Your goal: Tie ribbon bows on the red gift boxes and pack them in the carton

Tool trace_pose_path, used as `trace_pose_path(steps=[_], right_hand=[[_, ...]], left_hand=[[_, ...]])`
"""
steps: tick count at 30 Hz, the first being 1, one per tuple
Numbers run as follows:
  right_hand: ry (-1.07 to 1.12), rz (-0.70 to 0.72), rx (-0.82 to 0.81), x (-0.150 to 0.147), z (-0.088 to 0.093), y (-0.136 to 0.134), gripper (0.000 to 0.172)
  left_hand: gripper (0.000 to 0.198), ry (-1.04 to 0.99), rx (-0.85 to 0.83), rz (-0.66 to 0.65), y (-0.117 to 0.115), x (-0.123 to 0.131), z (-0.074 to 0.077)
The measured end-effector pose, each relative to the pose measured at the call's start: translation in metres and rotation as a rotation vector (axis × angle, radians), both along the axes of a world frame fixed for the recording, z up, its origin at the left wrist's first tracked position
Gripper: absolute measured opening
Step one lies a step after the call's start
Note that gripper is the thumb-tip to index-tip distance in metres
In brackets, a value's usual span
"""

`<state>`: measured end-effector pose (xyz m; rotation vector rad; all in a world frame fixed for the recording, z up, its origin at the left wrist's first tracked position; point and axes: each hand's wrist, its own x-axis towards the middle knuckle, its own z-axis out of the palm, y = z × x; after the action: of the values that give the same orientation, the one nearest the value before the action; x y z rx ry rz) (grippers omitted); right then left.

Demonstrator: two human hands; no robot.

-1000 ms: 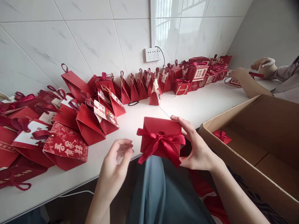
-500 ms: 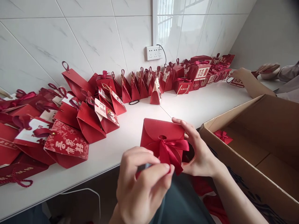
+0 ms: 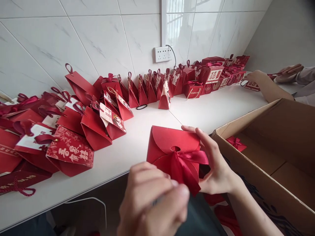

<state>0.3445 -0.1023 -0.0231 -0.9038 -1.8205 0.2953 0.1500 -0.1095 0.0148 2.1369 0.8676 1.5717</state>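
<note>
The right hand (image 3: 218,170) is gripping the red box (image 3: 173,141); the curled left hand (image 3: 151,203) is showing before it, its hold unclear.

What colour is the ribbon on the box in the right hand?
The ribbon is a shiny, pinkish deep red, on a plain red box; the head view shows it best.

Left grip (image 3: 154,200) curled in a pinch, right grip (image 3: 215,164) arched

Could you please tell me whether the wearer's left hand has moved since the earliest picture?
Yes: judged against the cardboard carton, the left hand has moved rightward in the view, nearer to it.
</note>
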Motion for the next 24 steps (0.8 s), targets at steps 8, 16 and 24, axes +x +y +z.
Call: trace_pose_path(steps=[8, 16, 24], right_hand=[[-0.053, -0.012, -0.068, 0.005, -0.002, -0.002, 0.105], [-0.114, 0.031, -0.131, 0.006, 0.000, -0.003, 0.104], [-0.185, 0.051, -0.187, 0.007, 0.002, -0.006, 0.105]], left_hand=[[0.022, -0.284, -0.297, 0.058, 0.046, -0.015, -0.008], [0.021, 0.066, -0.214, -0.215, 0.058, -0.038, 0.003], [0.013, 0.320, -0.207, -0.249, 0.062, -0.043, 0.007]])
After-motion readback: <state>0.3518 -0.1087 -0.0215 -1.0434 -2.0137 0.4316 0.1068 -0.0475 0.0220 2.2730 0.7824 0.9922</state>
